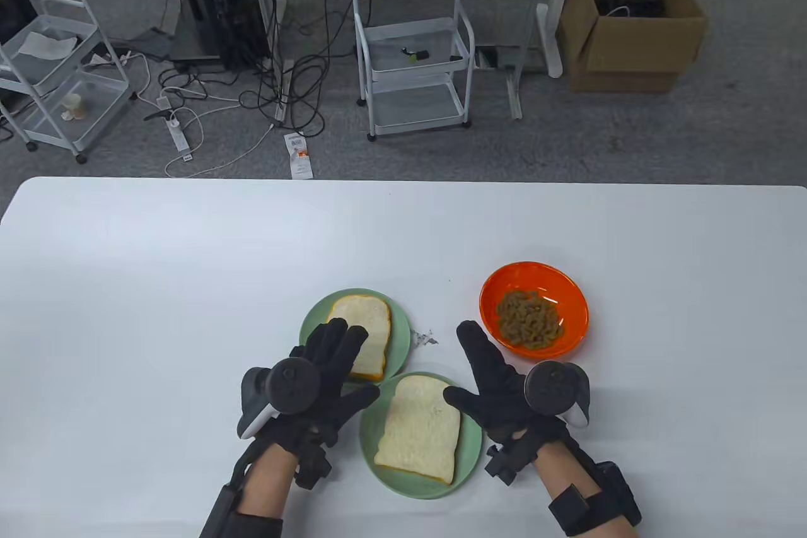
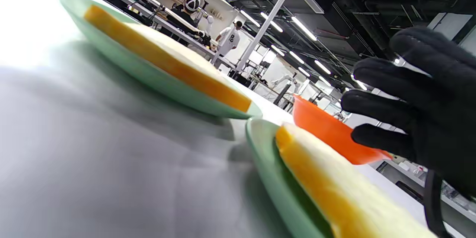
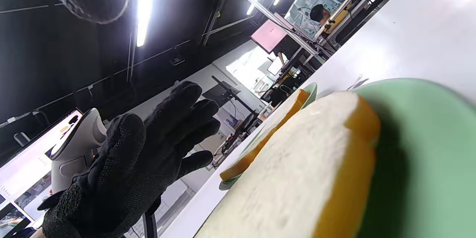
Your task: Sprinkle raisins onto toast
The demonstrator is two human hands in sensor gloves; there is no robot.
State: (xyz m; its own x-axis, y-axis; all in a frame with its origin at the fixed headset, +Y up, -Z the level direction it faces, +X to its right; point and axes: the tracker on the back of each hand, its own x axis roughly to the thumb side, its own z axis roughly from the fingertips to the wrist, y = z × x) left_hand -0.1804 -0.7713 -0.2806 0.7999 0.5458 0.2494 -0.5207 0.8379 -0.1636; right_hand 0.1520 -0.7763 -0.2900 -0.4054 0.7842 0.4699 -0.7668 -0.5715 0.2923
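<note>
Just beyond and right of your right hand [image 1: 504, 383] (fingers spread, holding nothing) sits the raisin bowl [image 1: 533, 304], nearer it than your left hand [image 1: 321, 368], equally empty.

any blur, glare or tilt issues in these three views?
Table view: sharp, evenly lit, wide-angle bowing at the table edge. Left wrist view: tilted, near table surface smeared and blown out top left, nearer toast soft. Right wrist view: strongly tilted, ceiling lights flare, near toast slightly soft.

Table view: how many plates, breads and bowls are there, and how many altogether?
Round green plates: 2 (far plate, near plate)
White bread slices with golden crust: 2 (far slice, near slice)
Round orange bowl of raisins: 1
Total: 5
</note>
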